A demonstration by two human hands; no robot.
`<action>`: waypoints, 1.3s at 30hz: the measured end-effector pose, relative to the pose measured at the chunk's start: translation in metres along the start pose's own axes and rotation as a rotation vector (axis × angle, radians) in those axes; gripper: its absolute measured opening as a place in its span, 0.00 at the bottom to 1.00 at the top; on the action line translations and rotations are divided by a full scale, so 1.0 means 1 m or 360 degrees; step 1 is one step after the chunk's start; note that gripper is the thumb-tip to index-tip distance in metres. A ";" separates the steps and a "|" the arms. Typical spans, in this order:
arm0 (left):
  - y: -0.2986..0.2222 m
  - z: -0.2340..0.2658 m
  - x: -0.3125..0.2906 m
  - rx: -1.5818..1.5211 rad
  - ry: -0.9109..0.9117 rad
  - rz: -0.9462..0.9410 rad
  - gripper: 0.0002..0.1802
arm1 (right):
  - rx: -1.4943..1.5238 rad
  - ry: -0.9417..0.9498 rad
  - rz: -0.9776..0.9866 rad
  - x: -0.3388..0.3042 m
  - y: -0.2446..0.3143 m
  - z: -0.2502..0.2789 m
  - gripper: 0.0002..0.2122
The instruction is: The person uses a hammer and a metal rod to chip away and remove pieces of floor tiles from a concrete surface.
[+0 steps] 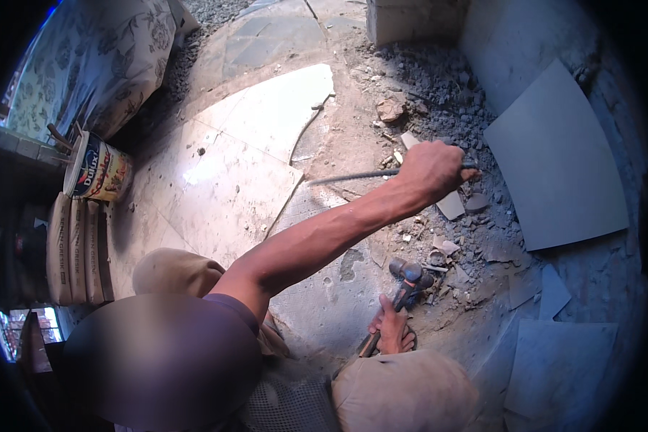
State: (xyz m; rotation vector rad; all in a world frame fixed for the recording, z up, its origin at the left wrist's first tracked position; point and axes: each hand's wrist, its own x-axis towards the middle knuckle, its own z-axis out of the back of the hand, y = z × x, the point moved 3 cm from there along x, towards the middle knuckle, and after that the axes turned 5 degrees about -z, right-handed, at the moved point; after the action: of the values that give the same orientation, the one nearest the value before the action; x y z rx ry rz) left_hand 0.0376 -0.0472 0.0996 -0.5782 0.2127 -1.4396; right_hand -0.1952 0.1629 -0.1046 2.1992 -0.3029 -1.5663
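My left arm reaches across to the upper right. There my left hand (433, 173) is closed around a long, thin metal chisel (356, 176). The chisel lies nearly level, its tip pointing left past the broken edge of the pale floor tiles (230, 137). Low in the view, beside my right knee (403, 392), my right hand (392, 327) grips a hammer (405, 288) by its dark and orange handle. The hammer's steel head points away from me, over the bare, dusty floor. The hammer and the chisel are apart.
Grey rubble (453, 93) and tile shards lie to the right. A large loose tile (561, 165) stands beyond them, with another tile (561, 360) nearer. Left are a paint bucket (101, 169), brown paper sacks (79, 248) and a flower-patterned covered piece (101, 65).
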 end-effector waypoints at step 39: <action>0.087 -0.051 -0.033 0.0120 -0.0375 -0.0099 0.23 | 0.0603 0.0116 0.1049 -0.081 0.186 -0.075 0.16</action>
State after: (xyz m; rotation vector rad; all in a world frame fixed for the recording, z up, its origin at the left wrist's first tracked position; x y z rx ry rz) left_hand 0.0845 -0.0254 0.0068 -0.6913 -0.0457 -1.4195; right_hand -0.1406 0.0465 0.0696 2.0815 -1.2415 -1.1167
